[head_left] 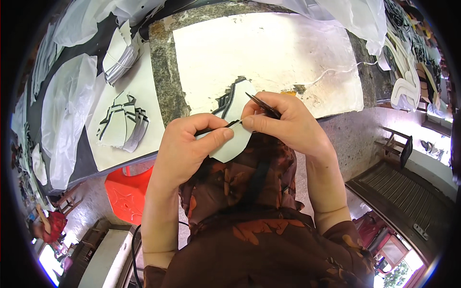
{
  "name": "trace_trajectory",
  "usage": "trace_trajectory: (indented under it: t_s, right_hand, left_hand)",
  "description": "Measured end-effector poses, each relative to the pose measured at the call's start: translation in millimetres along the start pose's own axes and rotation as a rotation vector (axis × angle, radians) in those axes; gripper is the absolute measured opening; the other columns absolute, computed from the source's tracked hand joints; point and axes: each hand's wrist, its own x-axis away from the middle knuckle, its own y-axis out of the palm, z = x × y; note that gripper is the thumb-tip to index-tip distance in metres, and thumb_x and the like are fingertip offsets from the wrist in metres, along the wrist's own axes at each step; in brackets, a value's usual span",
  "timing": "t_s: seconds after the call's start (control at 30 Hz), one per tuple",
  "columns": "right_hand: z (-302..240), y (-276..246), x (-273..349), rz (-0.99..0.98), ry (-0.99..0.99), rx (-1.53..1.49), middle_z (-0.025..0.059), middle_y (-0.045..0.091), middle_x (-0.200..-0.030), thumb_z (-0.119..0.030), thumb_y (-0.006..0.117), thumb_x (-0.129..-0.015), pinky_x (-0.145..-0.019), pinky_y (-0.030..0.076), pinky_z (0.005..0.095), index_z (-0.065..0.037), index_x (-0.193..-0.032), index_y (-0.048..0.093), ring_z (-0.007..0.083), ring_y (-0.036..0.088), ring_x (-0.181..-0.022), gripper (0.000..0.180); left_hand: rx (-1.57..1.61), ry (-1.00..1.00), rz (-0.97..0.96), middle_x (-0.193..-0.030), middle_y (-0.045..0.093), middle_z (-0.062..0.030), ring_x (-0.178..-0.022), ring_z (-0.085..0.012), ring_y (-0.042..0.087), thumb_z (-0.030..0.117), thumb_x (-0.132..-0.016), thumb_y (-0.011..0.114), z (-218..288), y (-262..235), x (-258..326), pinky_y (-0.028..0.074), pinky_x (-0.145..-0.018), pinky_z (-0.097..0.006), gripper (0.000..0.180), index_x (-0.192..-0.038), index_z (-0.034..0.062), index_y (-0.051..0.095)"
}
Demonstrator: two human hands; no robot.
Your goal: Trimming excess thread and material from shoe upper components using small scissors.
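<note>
Both hands held one white cut piece (229,144) near the surface (168,91) edge, the left hand (192,146) pinching it, the right hand (283,122) gripping dark scissors (263,105), while a trimmed stack (122,122) lay far left.

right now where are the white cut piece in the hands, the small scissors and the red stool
white cut piece (230,146): head view, on its lower rounded part below the fingers
small scissors (263,105): head view, on the dark blades above the right hand
red stool (129,192): head view, on its top, under the table edge
</note>
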Motion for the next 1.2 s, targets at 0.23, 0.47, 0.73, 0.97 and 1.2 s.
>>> trace_trajectory:
  t_s: [0.23,0.47,0.73,0.97,1.2]
  right_hand:
    - [-9,1,-2,-0.021,0.030,0.073,-0.0020,0.063,-0.080,-0.016,0.071,-0.097,-0.070,0.046,0.0249,0.000,-0.097,0.072,0.0060,0.055,-0.076,0.016]
    - [11,-17,-2,-0.016,-0.529,0.294,0.0091,0.068,-0.119,0.004,0.062,-0.088,-0.080,0.055,0.0310,-0.003,-0.112,0.072,0.0192,0.068,-0.093,0.027]
    - [-8,-13,-2,0.094,-0.496,0.831,0.0085,0.072,-0.119,0.005,0.061,-0.081,-0.078,0.058,0.0394,-0.016,-0.118,0.074,0.0320,0.072,-0.095,0.045]
    - [-8,-16,-6,0.003,-0.453,0.752,0.0106,0.071,-0.093,-0.006,0.064,-0.082,-0.067,0.055,0.0415,-0.012,-0.120,0.075,0.0332,0.070,-0.079,0.040]
    - [-13,-24,-5,-0.035,-0.473,0.576,0.0093,0.066,-0.084,-0.026,0.071,-0.094,-0.064,0.050,0.0370,-0.010,-0.116,0.076,0.0290,0.065,-0.072,0.028]
  left_hand:
    - [0.066,-0.020,-0.033,-0.081,0.068,0.0038,-0.075,-0.0033,0.057,0.011,-0.091,0.079,-5,-4,0,0.045,-0.067,-0.022,0.016,-0.098,-0.0035,0.076]
    - [0.337,-0.125,-0.068,-0.096,0.074,-0.0011,-0.086,-0.0059,0.065,0.005,-0.094,0.076,-2,-10,2,0.051,-0.077,-0.022,0.021,-0.113,-0.0038,0.077]
    - [0.461,-0.067,-0.026,-0.097,0.074,-0.0024,-0.087,-0.0059,0.065,0.007,-0.096,0.076,-17,-11,2,0.051,-0.078,-0.022,0.024,-0.118,-0.0025,0.075]
    - [0.311,0.006,0.018,-0.096,0.073,0.0005,-0.087,-0.0046,0.061,0.009,-0.097,0.076,-5,2,1,0.049,-0.078,-0.022,0.023,-0.117,-0.0018,0.076]
    - [0.342,0.030,0.020,-0.099,0.073,-0.0007,-0.090,-0.0068,0.063,0.010,-0.099,0.074,-7,5,0,0.051,-0.081,-0.023,0.021,-0.117,-0.0011,0.076]
